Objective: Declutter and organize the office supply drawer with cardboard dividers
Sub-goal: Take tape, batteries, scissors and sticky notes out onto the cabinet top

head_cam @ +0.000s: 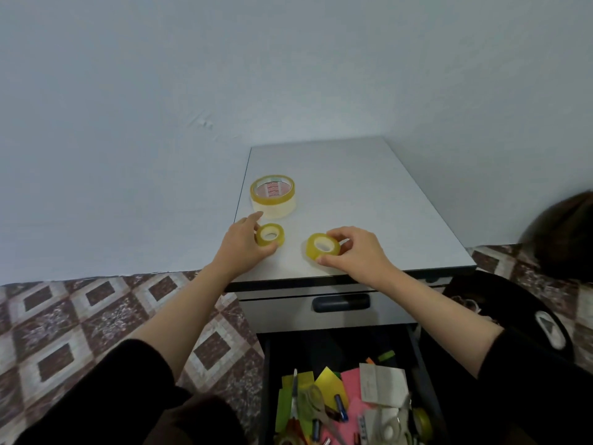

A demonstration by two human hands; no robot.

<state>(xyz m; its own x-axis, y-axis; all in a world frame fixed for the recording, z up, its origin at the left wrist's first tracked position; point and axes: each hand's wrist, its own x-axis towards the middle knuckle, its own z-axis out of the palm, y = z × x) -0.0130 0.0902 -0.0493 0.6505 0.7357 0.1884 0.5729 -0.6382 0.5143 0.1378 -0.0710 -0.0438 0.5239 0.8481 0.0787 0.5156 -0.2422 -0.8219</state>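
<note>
On the worktop (369,194) above the open drawer (424,364), the left hand (244,242) has its fingers clamped around the flat small roll (270,235). The right hand (356,252) pinches the tilted small roll (322,246). Both likely light, stiff and slick, so grip across the rim.

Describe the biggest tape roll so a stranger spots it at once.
Look at the grey cabinet top above the open drawer. Near its left edge, beyond the left hand, the big tape roll lies flat. Unlike the two small rolls nearby, it is wide, with red print inside.
</note>
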